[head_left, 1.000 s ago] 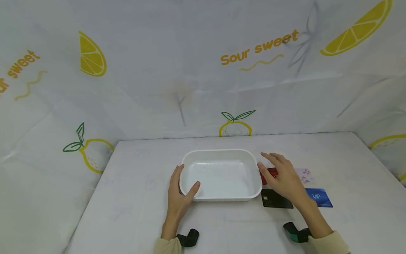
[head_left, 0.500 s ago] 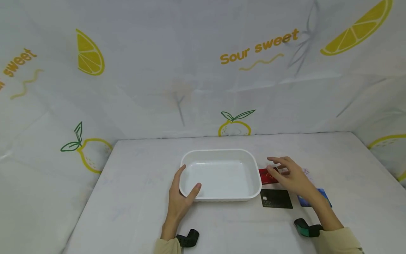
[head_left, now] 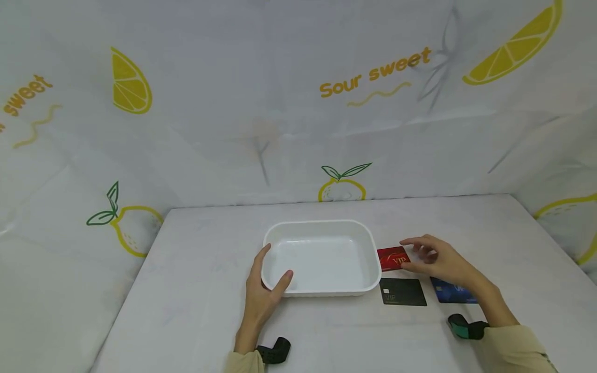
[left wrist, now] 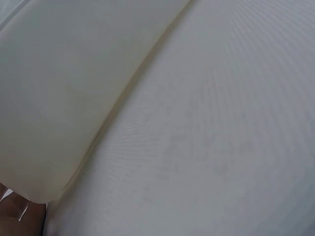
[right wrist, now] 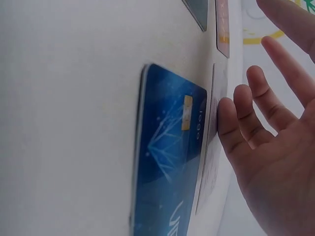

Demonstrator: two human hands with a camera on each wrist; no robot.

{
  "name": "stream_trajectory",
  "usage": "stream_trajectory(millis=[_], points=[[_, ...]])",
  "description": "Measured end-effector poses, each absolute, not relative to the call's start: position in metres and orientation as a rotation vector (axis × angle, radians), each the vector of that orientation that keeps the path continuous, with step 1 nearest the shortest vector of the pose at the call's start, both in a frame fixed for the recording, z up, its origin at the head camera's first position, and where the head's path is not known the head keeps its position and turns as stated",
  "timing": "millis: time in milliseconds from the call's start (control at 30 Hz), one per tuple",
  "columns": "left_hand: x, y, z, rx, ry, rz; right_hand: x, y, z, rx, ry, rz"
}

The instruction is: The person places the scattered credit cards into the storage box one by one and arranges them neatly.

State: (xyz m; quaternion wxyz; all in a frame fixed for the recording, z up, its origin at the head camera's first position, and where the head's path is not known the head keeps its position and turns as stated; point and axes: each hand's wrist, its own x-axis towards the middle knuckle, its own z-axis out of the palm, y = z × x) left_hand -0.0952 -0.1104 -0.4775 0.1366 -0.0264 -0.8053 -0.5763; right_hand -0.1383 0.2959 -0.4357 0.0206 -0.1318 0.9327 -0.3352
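Observation:
A white rectangular dish (head_left: 322, 261) stands on the table, its side wall (left wrist: 78, 83) filling much of the left wrist view. My left hand (head_left: 262, 298) holds its left front corner, thumb over the rim and fingers along the outside. To the dish's right lie a red VIP card (head_left: 393, 258), a black VIP card (head_left: 402, 291) and a blue card (head_left: 448, 291). Over the cards hovers my right hand (head_left: 440, 260), fingers loosely bent and holding nothing. It hides a pale card (right wrist: 210, 157), which shows beside the blue card in the right wrist view.
The white-covered table (head_left: 200, 311) extends around the dish and cards. A white cloth (head_left: 224, 103) printed with lemons hangs behind it. Dark wrist devices (head_left: 275, 351) sit at both sleeves' cuffs.
My right hand has moved right, away from the dish's edge, baring the red and black cards and covering the pale one. My left hand keeps its hold on the dish.

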Motion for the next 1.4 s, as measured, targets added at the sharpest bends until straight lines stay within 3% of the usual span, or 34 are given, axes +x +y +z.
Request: stream_trajectory(millis=[967,1400], points=[[-0.096,-0.112,-0.480,-0.096,-2.311,-1.656,-0.158,0.295,-0.438,-0.425,2.760,-0.847],[-0.097,-0.112,-0.481,-0.095,-2.315,-1.656,-0.154,0.295,-0.439,-0.396,2.748,-1.005]])
